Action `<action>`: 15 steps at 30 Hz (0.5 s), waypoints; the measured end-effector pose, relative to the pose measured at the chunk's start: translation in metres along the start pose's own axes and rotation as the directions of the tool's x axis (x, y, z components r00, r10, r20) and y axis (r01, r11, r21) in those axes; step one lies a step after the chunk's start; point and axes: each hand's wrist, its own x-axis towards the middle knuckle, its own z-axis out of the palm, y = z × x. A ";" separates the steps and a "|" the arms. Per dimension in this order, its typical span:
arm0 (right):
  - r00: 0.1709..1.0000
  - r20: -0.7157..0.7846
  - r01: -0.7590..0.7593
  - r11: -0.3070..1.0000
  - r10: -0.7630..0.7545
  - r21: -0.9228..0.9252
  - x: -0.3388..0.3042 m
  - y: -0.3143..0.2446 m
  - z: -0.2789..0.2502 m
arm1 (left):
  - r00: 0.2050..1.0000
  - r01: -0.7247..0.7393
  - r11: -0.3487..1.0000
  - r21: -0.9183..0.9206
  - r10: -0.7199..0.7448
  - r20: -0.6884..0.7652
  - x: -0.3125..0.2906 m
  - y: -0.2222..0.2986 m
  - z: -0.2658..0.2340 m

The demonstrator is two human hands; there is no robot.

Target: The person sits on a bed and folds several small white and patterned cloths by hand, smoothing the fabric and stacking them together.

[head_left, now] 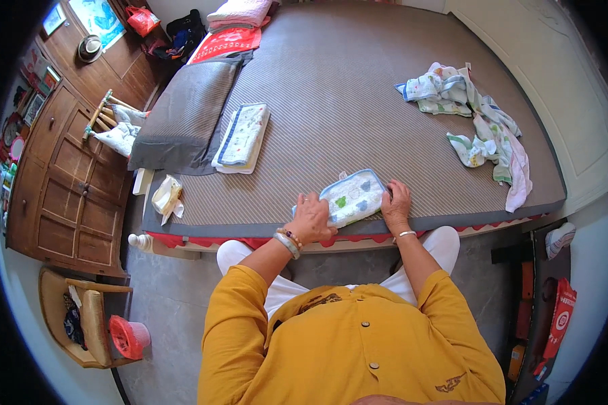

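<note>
A small white towel (351, 198) with a blue border and green and blue prints lies folded flat near the bed's front edge. My left hand (311, 217) is closed on its left end, fingers bent and partly hiding that end. At the opposite end, my right hand (396, 204) grips the edge with curled fingers. Further left, a neat stack of folded towels (244, 137) rests on the mat. On the right side of the bed lies a loose pile of crumpled towels (483, 121), white, green, blue and pink.
The bed (331, 88) has a brown striped mat. A pillow (186, 111) and an opened tissue pack (167, 197) are at its left. Beyond stand a wooden cabinet (67, 182), a chair (91, 324) and a pink waste bin (130, 336). A dark shelf (530, 290) stands at right.
</note>
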 end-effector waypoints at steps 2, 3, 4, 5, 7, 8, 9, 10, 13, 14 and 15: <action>1.000 -0.014 0.004 1.000 -0.004 0.005 0.000 0.000 -0.001 | 0.998 -0.020 1.000 -0.007 0.020 -0.054 -0.001 0.002 0.002; 1.000 -0.017 0.006 1.000 -0.006 0.005 0.000 0.000 -0.001 | 0.999 -0.036 0.999 -0.036 0.034 -0.036 0.000 0.002 0.000; 1.000 -0.023 0.000 1.000 0.000 0.015 0.000 0.000 -0.001 | 0.999 -0.050 0.997 -0.066 0.049 -0.019 0.000 0.003 -0.001; 1.000 -0.028 -0.005 1.000 0.006 0.026 0.000 0.000 -0.001 | 0.995 -0.089 0.994 -0.063 0.086 -0.048 0.000 0.003 -0.003; 0.999 -0.035 0.009 1.000 -0.008 0.023 0.000 0.001 0.001 | 0.995 -0.092 0.995 -0.044 0.091 -0.039 0.001 0.001 0.002; 0.999 -0.039 0.020 1.000 -0.019 0.018 0.000 0.002 0.002 | 0.995 -0.096 0.995 -0.028 0.095 -0.025 0.002 -0.001 0.004; 0.999 -0.038 0.021 1.000 -0.020 0.019 0.001 0.004 0.001 | 0.995 -0.094 0.995 -0.028 0.093 -0.026 0.002 -0.004 0.004; 1.000 -0.026 0.000 0.998 0.002 0.063 0.001 0.006 0.001 | 0.996 -0.090 0.989 -0.117 0.087 -0.030 0.002 -0.009 0.003; 1.000 0.022 -0.004 0.996 0.002 0.084 0.003 0.009 -0.006 | 0.996 -0.078 0.957 -0.280 0.061 -0.072 -0.001 -0.023 -0.020; 0.998 0.053 0.016 0.998 -0.019 0.058 0.004 0.010 -0.010 | 0.993 -0.077 0.933 -0.352 0.040 -0.110 0.000 -0.032 -0.031; 0.994 0.101 0.054 0.998 -0.051 -0.034 0.006 0.010 -0.013 | 0.987 -0.093 0.930 -0.355 0.038 -0.158 0.002 -0.047 -0.040</action>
